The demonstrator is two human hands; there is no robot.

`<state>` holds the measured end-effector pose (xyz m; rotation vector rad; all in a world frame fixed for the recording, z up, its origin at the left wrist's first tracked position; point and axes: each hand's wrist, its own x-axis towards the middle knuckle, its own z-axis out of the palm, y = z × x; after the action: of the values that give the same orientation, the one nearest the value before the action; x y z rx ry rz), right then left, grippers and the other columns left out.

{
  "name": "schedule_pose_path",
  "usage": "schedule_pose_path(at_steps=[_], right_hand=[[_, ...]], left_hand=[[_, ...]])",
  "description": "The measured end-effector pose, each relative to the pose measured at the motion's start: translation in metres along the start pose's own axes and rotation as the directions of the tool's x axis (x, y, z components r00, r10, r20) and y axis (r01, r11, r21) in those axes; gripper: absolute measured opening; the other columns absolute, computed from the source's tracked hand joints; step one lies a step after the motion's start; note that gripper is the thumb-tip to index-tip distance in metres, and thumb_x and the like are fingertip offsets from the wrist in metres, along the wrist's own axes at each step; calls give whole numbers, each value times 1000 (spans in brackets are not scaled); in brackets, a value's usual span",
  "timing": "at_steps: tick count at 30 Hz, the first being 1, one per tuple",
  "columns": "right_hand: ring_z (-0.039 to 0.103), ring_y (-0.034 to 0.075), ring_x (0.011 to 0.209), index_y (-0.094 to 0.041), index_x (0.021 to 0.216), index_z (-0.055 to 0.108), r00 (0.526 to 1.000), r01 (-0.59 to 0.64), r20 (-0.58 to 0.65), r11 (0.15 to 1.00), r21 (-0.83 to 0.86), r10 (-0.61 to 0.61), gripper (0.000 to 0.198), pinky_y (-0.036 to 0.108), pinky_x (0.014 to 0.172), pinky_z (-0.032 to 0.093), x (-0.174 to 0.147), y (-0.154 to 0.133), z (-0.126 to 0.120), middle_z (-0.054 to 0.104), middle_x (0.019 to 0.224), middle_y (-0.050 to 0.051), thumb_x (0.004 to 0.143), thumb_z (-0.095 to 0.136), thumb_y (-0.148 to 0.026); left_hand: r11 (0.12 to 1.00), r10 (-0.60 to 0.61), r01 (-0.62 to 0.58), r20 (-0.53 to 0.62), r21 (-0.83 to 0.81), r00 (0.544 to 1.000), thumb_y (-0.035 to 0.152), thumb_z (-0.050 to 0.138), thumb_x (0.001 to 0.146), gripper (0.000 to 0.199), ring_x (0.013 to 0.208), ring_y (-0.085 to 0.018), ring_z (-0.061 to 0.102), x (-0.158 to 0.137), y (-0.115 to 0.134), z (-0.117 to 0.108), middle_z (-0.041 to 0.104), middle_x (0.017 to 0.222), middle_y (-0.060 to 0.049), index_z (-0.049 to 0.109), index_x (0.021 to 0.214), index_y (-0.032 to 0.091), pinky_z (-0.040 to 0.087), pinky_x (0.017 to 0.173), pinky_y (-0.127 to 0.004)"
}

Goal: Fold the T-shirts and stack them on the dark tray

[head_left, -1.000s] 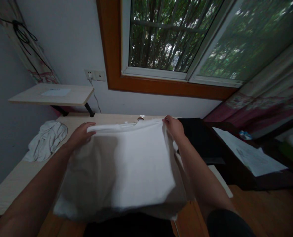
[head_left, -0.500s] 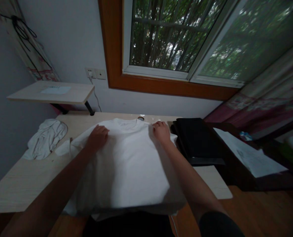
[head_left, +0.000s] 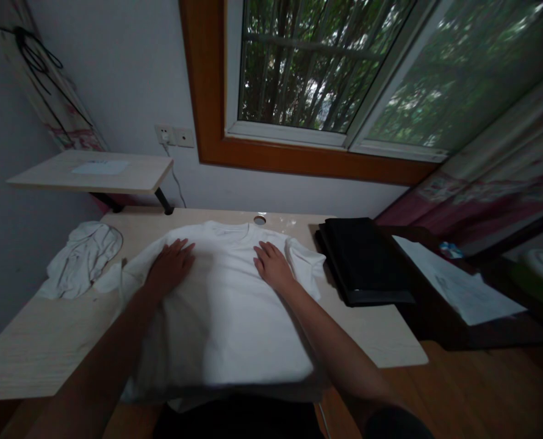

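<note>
A white T-shirt (head_left: 248, 311) lies spread on the desk, its neckline toward the wall and its lower part reaching over the near edge. My left hand (head_left: 171, 263) rests flat on the shirt near the left shoulder, fingers spread. Near the right shoulder, my right hand (head_left: 273, 265) also lies flat on the fabric with its fingers apart. The right sleeve is folded loosely beyond that hand, and the left sleeve reaches out past my left forearm.
A crumpled white cloth (head_left: 83, 259) lies on the desk (head_left: 33, 347) at the left, below a raised shelf (head_left: 134, 174). Black folders (head_left: 367, 259) are stacked at the right. Beyond them, papers (head_left: 454, 280) lie on a dark surface. A window (head_left: 317, 73) is behind.
My right hand has moved left and inward over the shirt, and its fingers have spread out. My left hand has shifted slightly left and nearer, flattening on the fabric. The right sleeve now shows.
</note>
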<state>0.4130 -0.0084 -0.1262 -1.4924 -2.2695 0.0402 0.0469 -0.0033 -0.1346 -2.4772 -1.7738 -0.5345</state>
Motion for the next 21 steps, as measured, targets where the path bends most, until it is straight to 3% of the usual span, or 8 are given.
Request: schedule_pose_path(at_steps=[6,8,12,14,17,19,21], right_hand=[[57,28,125,-25,135,65,999,-34,18,998,47,33,37,46,109,44,-19,-8,-24,65,136,10,102,51,-34],[58,28,118,-20,126,69,990,-129,-50,992,13,129,34,42,107,43,-23,8,-40,69,126,12,103,46,-32],[59,29,116,-14,120,70,929,-351,-176,926,-138,326,37,42,104,42,-28,54,-67,69,121,17,103,44,-33],[63,29,111,-14,114,71,905,-425,-105,888,-176,413,39,40,99,45,-30,75,-76,71,114,18,103,45,-41],[69,28,98,-16,92,73,872,-457,121,878,-144,474,42,35,89,48,-31,94,-84,73,96,15,97,55,-53],[69,27,92,-18,83,70,860,-457,244,889,-20,448,38,34,83,50,-31,99,-89,72,91,13,89,66,-55],[68,25,85,-19,84,67,859,-474,321,855,209,398,34,31,75,50,-31,100,-94,71,87,9,83,71,-53]], left_hand=[[998,-7,4,43,68,999,47,39,102,52,152,-35,35,-15,-33,-6,49,159,-9,55,147,27,24,124,-60],[997,-9,6,47,73,999,48,38,102,52,151,-36,35,-18,-41,-8,49,158,-10,55,147,27,23,124,-61],[998,-16,13,49,65,999,48,37,102,52,150,-36,36,-22,-51,-10,49,158,-9,56,146,27,23,123,-62],[998,-15,11,51,63,999,48,38,102,52,151,-36,36,-22,-54,-11,48,159,-9,55,146,28,23,123,-63],[998,1,-4,53,67,999,49,37,102,53,151,-37,36,-22,-62,-10,47,159,-10,54,147,28,24,122,-64],[998,11,-14,52,66,999,50,37,101,54,151,-37,35,-21,-68,-9,48,159,-11,54,147,27,24,122,-65],[998,15,-18,48,58,999,50,37,101,54,150,-37,36,-21,-74,-9,49,158,-11,56,146,27,23,122,-65]])
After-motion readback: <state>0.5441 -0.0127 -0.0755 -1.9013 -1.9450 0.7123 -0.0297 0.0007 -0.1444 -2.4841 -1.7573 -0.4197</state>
